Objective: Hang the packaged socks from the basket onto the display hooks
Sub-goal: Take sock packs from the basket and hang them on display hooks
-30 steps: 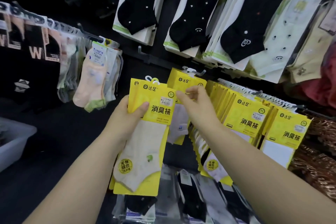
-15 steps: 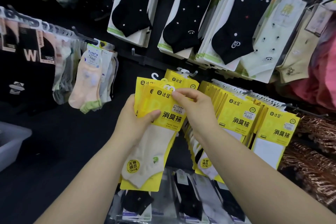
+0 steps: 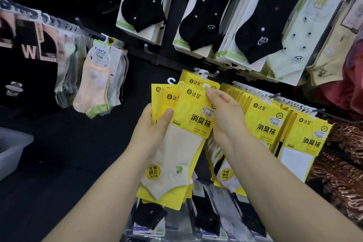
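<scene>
**Front pack lined up under hook**

Left hand [image 3: 149, 133] grips three yellow sock packs [image 3: 163, 95] fanned, thumb across the front, likely so one peels off. Right hand [image 3: 225, 116] fingers pinch the front pack [image 3: 196, 118] at its top edge, just below the display hook [image 3: 211, 74], where one hung pack [image 3: 196, 81] shows. Two fuller yellow rows [image 3: 269, 120] hang to the right.

Support: dark display wall [image 3: 141, 76], metal hooks [image 3: 212, 74] projecting.
Upper row: black sock packs [image 3: 143, 8]; pale sock packs [image 3: 290, 49] at right.
Middle row: peach socks [image 3: 94, 86] left; yellow packs [image 3: 267, 124] right, hung densely.
Lower row: black and grey packs [image 3: 208, 212].
</scene>
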A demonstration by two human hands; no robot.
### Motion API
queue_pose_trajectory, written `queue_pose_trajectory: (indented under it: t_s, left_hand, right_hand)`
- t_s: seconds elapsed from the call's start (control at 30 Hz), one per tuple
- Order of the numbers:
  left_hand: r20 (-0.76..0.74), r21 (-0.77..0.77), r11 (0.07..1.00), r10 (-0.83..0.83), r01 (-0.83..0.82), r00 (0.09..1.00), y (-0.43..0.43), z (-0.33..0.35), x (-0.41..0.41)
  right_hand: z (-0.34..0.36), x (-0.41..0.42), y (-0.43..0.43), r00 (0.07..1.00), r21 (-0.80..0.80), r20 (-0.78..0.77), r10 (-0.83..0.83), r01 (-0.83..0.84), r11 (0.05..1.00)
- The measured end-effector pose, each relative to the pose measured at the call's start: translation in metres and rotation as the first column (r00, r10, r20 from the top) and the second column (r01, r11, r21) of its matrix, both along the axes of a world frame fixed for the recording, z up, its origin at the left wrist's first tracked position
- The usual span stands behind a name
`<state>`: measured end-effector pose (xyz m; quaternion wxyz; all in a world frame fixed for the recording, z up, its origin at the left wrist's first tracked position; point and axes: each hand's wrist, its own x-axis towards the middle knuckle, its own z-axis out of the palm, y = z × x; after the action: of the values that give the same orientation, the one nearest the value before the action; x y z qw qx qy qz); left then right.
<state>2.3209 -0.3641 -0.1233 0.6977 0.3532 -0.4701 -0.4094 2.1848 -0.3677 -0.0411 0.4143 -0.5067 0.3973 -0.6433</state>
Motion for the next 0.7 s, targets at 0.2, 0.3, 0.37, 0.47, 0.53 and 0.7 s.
queue_pose_trajectory:
  t_s: [0.2,0.3,0.37,0.47,0.53,0.7]
  left_hand:
    - [0.076,-0.044,0.973,0.228,-0.225,0.971,-0.006,-0.004,0.016]
    - [0.179,-0.068,0.929,0.370,-0.364,0.911,-0.009,-0.011,0.024]
    - [0.215,-0.074,0.912,0.410,-0.404,0.887,-0.010,-0.014,0.029]
    - [0.259,-0.107,0.879,0.476,-0.464,0.841,-0.010,-0.015,0.034]
    - [0.275,-0.137,0.860,0.510,-0.492,0.815,-0.008,-0.013,0.036]
    - [0.196,-0.133,0.922,0.384,-0.363,0.902,-0.006,-0.004,0.031]
  right_hand:
    - [0.030,-0.010,-0.030,0.983,-0.031,-0.059,-0.173,0.172,0.985]
    - [0.037,-0.005,-0.050,0.969,-0.016,-0.163,-0.187,0.187,0.982]
    - [0.039,-0.001,-0.061,0.950,-0.005,-0.218,-0.222,0.226,0.974]
    - [0.035,-0.001,-0.069,0.923,-0.036,-0.198,-0.330,0.329,0.944]
    - [0.025,-0.003,-0.067,0.890,-0.077,-0.223,-0.398,0.391,0.917]
    - [-0.004,0.001,-0.033,0.769,-0.276,-0.518,-0.375,0.264,0.924]
